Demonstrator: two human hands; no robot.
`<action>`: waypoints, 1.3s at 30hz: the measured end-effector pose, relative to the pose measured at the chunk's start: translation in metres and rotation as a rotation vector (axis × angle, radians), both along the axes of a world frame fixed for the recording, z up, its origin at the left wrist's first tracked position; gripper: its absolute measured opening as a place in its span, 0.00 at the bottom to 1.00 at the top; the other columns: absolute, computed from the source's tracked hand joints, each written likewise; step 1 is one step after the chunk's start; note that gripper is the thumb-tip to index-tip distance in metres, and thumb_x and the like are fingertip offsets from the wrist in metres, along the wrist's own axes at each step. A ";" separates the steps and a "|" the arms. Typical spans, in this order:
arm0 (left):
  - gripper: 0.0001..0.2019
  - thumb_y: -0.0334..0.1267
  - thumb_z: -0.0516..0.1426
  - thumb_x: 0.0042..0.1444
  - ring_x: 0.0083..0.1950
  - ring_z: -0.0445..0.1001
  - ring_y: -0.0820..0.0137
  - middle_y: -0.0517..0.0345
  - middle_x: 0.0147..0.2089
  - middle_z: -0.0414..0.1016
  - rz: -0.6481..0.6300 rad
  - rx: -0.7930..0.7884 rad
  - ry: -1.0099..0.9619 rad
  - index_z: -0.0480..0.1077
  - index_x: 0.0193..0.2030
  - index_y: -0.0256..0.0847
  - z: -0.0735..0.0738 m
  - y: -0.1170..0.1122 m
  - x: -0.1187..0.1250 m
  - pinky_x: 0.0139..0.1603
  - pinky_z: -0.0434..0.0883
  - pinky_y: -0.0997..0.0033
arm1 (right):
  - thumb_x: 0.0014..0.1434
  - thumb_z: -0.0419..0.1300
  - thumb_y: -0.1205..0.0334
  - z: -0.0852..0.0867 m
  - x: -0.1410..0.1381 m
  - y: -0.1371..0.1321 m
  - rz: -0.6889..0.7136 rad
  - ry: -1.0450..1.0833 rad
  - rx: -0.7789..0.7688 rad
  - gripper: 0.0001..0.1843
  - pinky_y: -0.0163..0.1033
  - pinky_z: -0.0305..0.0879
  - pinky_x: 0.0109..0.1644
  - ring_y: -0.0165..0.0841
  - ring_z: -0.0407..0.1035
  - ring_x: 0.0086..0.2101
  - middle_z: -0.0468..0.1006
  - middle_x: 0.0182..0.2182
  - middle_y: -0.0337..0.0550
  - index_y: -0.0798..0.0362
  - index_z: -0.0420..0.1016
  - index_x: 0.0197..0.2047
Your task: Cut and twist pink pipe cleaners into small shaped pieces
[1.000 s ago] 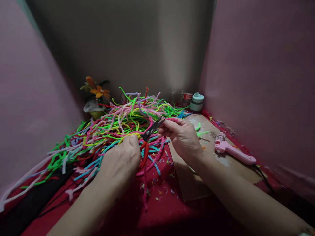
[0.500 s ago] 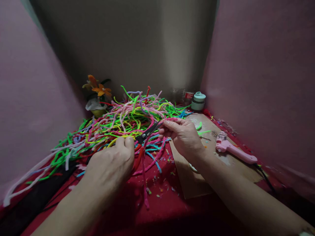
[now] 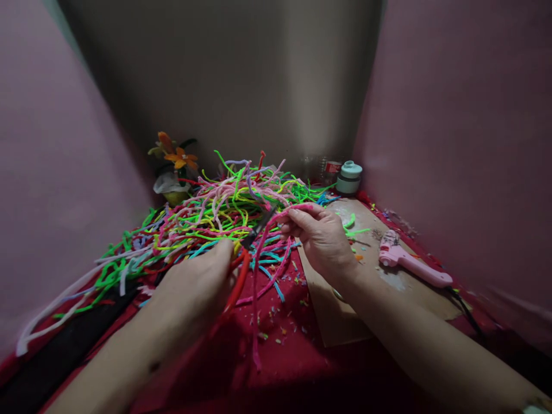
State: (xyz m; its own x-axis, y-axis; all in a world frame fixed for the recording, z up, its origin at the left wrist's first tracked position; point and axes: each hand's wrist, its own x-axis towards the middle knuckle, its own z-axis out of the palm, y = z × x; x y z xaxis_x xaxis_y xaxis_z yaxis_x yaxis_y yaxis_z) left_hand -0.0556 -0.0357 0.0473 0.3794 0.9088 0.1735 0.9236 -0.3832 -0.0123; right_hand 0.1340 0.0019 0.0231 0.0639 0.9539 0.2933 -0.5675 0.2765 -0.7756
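Observation:
My left hand [image 3: 207,276] is closed around the red handles of a pair of scissors [image 3: 241,276]. Their dark blades point up and to the right, beside a pink pipe cleaner [image 3: 256,299]; I cannot tell whether they touch it. Between thumb and fingers my right hand [image 3: 317,233] pinches that pipe cleaner, whose long end droops past the blades toward the table front. Behind both hands spreads a tangled heap of pipe cleaners [image 3: 235,198] in green, pink, yellow, blue and lilac.
On the right, a pink glue gun [image 3: 414,267] lies on a brown board [image 3: 366,276]. A mint-lidded container [image 3: 348,177] stands at the back, and a pot with orange flowers [image 3: 175,184] at back left. Small fluffy scraps litter the red cloth [image 3: 297,368].
The scissors have turned in my left hand and their blades have shifted slightly left, away from my right fingers. The pink pipe cleaner now curves more visibly from my right hand.

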 end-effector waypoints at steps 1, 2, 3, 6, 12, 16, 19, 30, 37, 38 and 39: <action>0.04 0.33 0.49 0.53 0.23 0.62 0.70 0.60 0.23 0.63 0.004 -0.001 -0.147 0.55 0.29 0.43 -0.003 0.004 -0.001 0.24 0.52 0.70 | 0.48 0.62 0.66 0.000 0.000 0.000 0.004 0.019 0.006 0.03 0.32 0.67 0.25 0.26 0.68 0.20 0.76 0.22 0.39 0.57 0.74 0.25; 0.06 0.34 0.51 0.51 0.23 0.60 0.71 0.61 0.23 0.61 -0.001 -0.015 -0.291 0.54 0.29 0.43 -0.005 0.007 0.000 0.25 0.52 0.71 | 0.49 0.62 0.66 -0.001 -0.001 0.000 0.014 0.039 0.005 0.03 0.32 0.67 0.24 0.25 0.68 0.21 0.77 0.23 0.39 0.57 0.74 0.25; 0.08 0.35 0.53 0.50 0.23 0.59 0.72 0.63 0.22 0.60 -0.027 -0.089 -0.437 0.54 0.28 0.43 -0.006 0.009 0.003 0.24 0.53 0.72 | 0.49 0.62 0.66 -0.001 -0.001 0.000 0.029 0.060 0.004 0.03 0.32 0.67 0.25 0.25 0.68 0.21 0.77 0.23 0.39 0.56 0.74 0.25; 0.09 0.39 0.56 0.48 0.19 0.55 0.77 0.67 0.20 0.58 -0.047 -0.439 -0.944 0.58 0.28 0.41 -0.003 0.010 0.018 0.20 0.53 0.76 | 0.49 0.62 0.66 -0.002 -0.002 -0.001 0.087 0.106 -0.005 0.02 0.33 0.68 0.25 0.25 0.69 0.21 0.78 0.24 0.39 0.56 0.74 0.26; 0.15 0.36 0.65 0.37 0.17 0.54 0.81 0.68 0.18 0.59 0.066 -0.544 -1.499 0.63 0.27 0.38 0.007 0.014 0.035 0.16 0.52 0.80 | 0.47 0.64 0.64 -0.004 -0.005 -0.004 0.173 0.088 -0.012 0.04 0.34 0.68 0.24 0.27 0.69 0.20 0.76 0.22 0.38 0.55 0.74 0.27; 0.14 0.38 0.66 0.36 0.17 0.56 0.82 0.67 0.16 0.58 -0.040 -0.448 -1.649 0.66 0.25 0.35 0.006 0.022 0.037 0.16 0.54 0.80 | 0.48 0.64 0.62 -0.007 -0.006 -0.005 0.110 0.048 0.026 0.05 0.32 0.67 0.24 0.26 0.68 0.20 0.76 0.22 0.36 0.54 0.74 0.28; 0.12 0.33 0.65 0.39 0.18 0.60 0.81 0.66 0.17 0.60 -0.122 -0.313 -1.846 0.64 0.22 0.35 0.007 0.023 0.043 0.19 0.60 0.81 | 0.50 0.63 0.63 -0.012 -0.007 -0.004 0.045 0.013 0.086 0.03 0.32 0.67 0.26 0.25 0.69 0.22 0.76 0.23 0.36 0.53 0.74 0.29; 0.08 0.26 0.53 0.54 0.19 0.61 0.83 0.64 0.20 0.60 -0.277 -0.518 -2.218 0.62 0.25 0.35 0.020 0.049 0.045 0.18 0.62 0.86 | 0.52 0.62 0.62 -0.016 -0.008 -0.001 0.200 -0.079 0.029 0.06 0.34 0.67 0.29 0.26 0.69 0.23 0.76 0.23 0.38 0.56 0.75 0.32; 0.09 0.24 0.54 0.50 0.17 0.55 0.84 0.67 0.18 0.55 -0.357 -0.709 -2.044 0.59 0.24 0.37 0.009 0.063 0.039 0.14 0.54 0.87 | 0.59 0.52 0.55 -0.013 0.007 0.003 0.844 0.152 -0.358 0.18 0.34 0.67 0.27 0.28 0.70 0.22 0.78 0.24 0.46 0.59 0.74 0.30; 0.09 0.24 0.55 0.49 0.17 0.55 0.84 0.67 0.18 0.55 -0.366 -0.687 -2.027 0.59 0.24 0.37 0.007 0.064 0.040 0.14 0.54 0.87 | 0.59 0.52 0.55 -0.013 0.008 0.002 0.862 0.146 -0.372 0.17 0.34 0.68 0.27 0.29 0.71 0.23 0.79 0.24 0.46 0.59 0.74 0.30; 0.09 0.24 0.56 0.49 0.17 0.54 0.84 0.67 0.18 0.54 -0.371 -0.673 -2.007 0.59 0.24 0.37 0.004 0.065 0.040 0.14 0.54 0.87 | 0.58 0.54 0.57 -0.013 0.008 0.001 0.870 0.135 -0.387 0.15 0.34 0.68 0.28 0.29 0.71 0.23 0.79 0.25 0.46 0.59 0.75 0.31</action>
